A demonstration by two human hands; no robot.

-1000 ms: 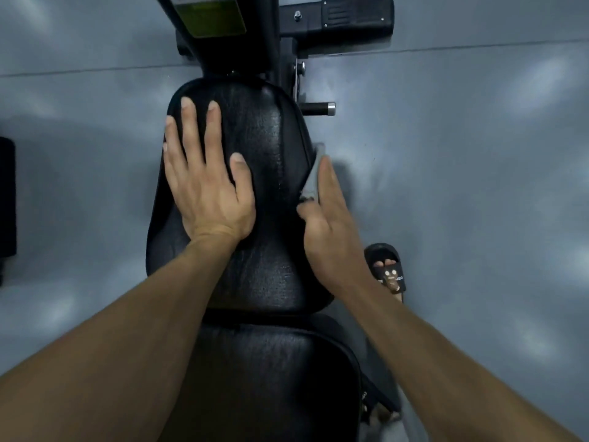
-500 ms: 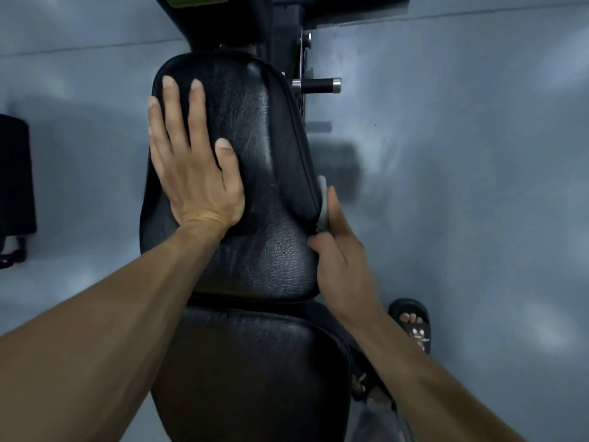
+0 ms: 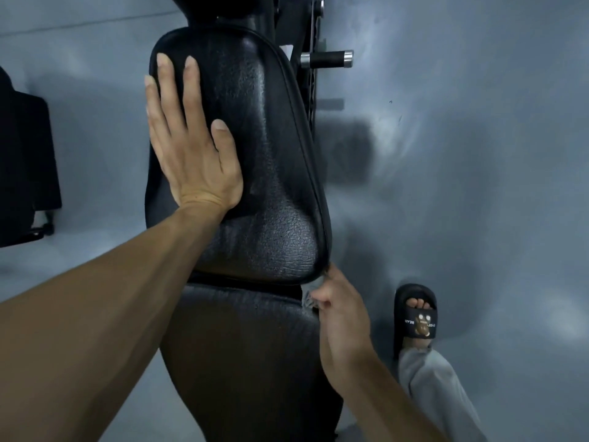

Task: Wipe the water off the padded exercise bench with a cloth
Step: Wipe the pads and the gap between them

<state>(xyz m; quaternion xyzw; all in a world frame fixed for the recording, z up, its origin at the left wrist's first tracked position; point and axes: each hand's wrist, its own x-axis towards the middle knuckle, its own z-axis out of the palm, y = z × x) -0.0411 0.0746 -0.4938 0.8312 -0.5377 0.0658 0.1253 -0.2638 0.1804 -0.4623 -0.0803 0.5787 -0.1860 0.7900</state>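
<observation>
The black padded exercise bench runs up the middle of the view, with an upper pad and a lower pad split by a gap. My left hand lies flat, fingers spread, on the left half of the upper pad. My right hand is at the right side of the bench by the gap, closed on a small grey cloth that is pressed to the pad's edge. Most of the cloth is hidden by my fingers.
A black metal frame with a chrome-tipped handle sticks out to the right at the bench's head. A foot in a black slipper and a grey trouser leg stand right of the bench. A dark object sits at the left on the grey floor.
My right hand with the cloth has slid down the right edge of the upper pad to the gap between the pads. My left hand has stayed flat on the pad.
</observation>
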